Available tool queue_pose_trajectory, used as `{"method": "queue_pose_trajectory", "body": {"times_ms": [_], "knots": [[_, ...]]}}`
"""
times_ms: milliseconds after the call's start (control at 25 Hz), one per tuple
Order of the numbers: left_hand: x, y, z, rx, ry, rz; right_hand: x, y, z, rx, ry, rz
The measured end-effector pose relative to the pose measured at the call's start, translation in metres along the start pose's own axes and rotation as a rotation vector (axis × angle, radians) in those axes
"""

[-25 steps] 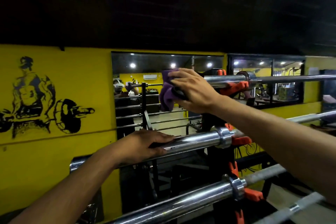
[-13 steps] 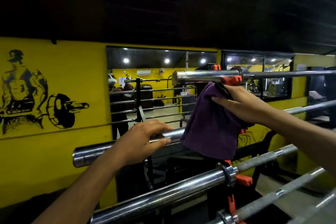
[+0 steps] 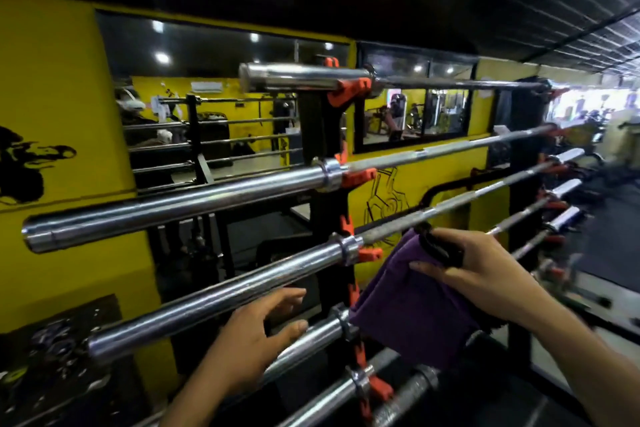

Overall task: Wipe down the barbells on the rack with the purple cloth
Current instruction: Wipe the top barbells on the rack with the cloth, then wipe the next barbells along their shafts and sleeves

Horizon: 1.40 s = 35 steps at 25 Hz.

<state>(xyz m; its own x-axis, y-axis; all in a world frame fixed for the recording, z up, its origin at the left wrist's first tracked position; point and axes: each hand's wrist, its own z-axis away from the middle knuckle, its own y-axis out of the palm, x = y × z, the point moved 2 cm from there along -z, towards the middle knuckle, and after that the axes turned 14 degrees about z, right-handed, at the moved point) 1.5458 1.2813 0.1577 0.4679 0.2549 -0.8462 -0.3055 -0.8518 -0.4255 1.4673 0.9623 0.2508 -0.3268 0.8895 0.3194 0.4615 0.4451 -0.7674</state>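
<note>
Right hand (image 3: 485, 274) grips the purple cloth (image 3: 412, 315); left hand (image 3: 252, 340) hovers, fingers spread, holding nothing.

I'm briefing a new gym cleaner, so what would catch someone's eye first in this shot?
First the stack of chrome barbells slanting across a black rack with orange hooks, against a bright yellow wall. Then, lower right, the purple cloth held in the right hand at a barbell's shaft, while the left hand reaches open toward a lower sleeve.
</note>
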Motion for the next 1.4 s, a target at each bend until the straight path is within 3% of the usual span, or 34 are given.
{"method": "queue_pose_trajectory", "body": {"times_ms": [360, 640, 880, 1160, 1400], "knots": [[0.004, 0.19, 0.018, 0.094, -0.196, 0.165, -0.115, -0.043, 0.173, 0.081, 0.363, -0.052], [0.021, 0.363, 0.088, 0.366, -0.399, 0.182, -0.182, -0.028, 0.383, 0.292, 0.801, 0.009], [0.041, 0.467, 0.176, 0.664, -0.498, 0.181, -0.163, -0.04, 0.538, 0.181, 1.162, -0.004], [0.018, 0.556, 0.223, 0.737, -0.458, 0.195, -0.152, -0.101, 0.644, 0.162, 1.212, 0.073], [-0.009, 0.665, 0.22, 0.843, -0.34, 0.096, -0.207, -0.168, 0.706, 0.13, 1.233, 0.034]]}}
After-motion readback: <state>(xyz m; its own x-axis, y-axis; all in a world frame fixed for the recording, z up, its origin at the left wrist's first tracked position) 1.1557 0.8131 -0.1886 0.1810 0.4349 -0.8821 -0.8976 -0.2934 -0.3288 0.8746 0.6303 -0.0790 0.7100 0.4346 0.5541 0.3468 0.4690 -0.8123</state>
